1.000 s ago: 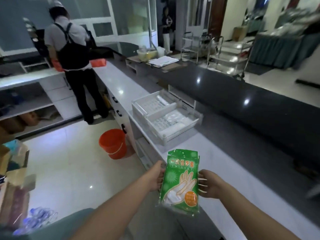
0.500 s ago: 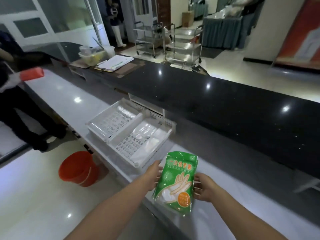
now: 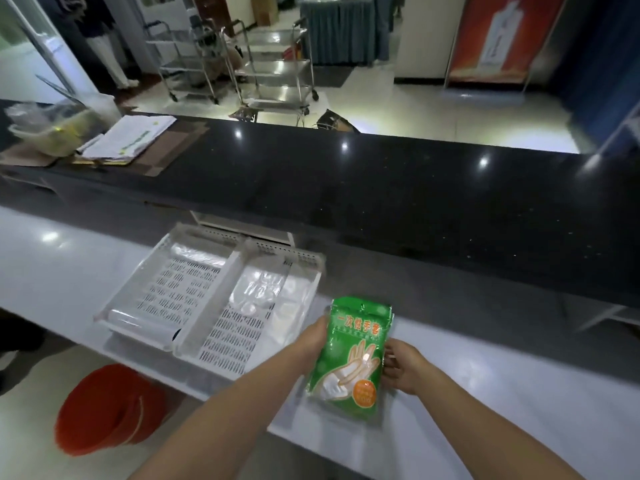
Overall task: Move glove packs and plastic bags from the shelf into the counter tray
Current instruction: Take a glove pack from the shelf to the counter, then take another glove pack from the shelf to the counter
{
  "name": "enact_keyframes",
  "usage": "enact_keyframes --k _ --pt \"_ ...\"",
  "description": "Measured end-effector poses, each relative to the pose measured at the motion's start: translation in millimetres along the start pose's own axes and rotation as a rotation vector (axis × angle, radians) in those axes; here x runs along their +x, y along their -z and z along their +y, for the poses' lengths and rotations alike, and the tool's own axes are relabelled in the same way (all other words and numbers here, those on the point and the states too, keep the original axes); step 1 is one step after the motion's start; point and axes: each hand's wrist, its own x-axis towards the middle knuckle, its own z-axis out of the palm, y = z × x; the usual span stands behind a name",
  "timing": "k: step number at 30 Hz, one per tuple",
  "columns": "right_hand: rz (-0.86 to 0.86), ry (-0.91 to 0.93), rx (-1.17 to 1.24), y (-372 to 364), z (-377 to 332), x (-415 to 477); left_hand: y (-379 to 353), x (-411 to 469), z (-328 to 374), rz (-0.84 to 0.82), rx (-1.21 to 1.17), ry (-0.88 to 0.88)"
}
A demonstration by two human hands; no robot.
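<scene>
I hold a green glove pack (image 3: 353,355) upright between both hands, above the white counter just right of the tray. My left hand (image 3: 311,344) grips its left edge and my right hand (image 3: 403,367) grips its right edge. The white slotted counter tray (image 3: 221,289) has two compartments. Clear plastic bags (image 3: 266,292) lie in the right compartment. A clear roll (image 3: 138,322) lies at the near end of the left one, and more clear plastic (image 3: 194,252) lies at its far end.
A raised black counter (image 3: 381,202) runs behind the white counter (image 3: 52,268). Papers (image 3: 131,136) and a plastic container (image 3: 48,129) sit on it at the left. An orange bucket (image 3: 104,410) stands on the floor below. Steel trolleys (image 3: 242,64) stand beyond.
My view has swung right and closed in on the tray. The glove pack, still held in both hands, now sits beside the tray's right edge.
</scene>
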Motion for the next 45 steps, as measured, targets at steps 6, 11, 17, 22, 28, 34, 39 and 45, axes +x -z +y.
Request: enact_keyframes --k 6,11,17,22,28,34,39,45 --pt "0.011 0.023 0.067 -15 4 6 12 34 -9 -0.021 0.074 -0.051" --pt "-0.011 0.039 0.093 -31 6 7 17 12 4 0.025 0.112 -0.077" --pt "0.054 0.085 0.062 -24 12 7 18 11 0 -0.108 0.023 0.01" --pt "0.124 0.099 0.095 18 22 -9 -5 20 3 -0.188 0.092 -0.019" --pt "0.216 0.142 0.165 96 43 -42 -75 5 11 -0.271 0.2 -0.044" --pt "0.266 0.217 0.275 208 80 -88 -181 -32 10 -0.314 0.359 -0.08" --pt "0.319 0.236 0.37 324 138 -129 -298 -83 -8 -0.358 0.446 -0.114" --pt "0.461 0.273 0.478 468 206 -190 -461 -162 -42 -0.459 0.5 -0.167"
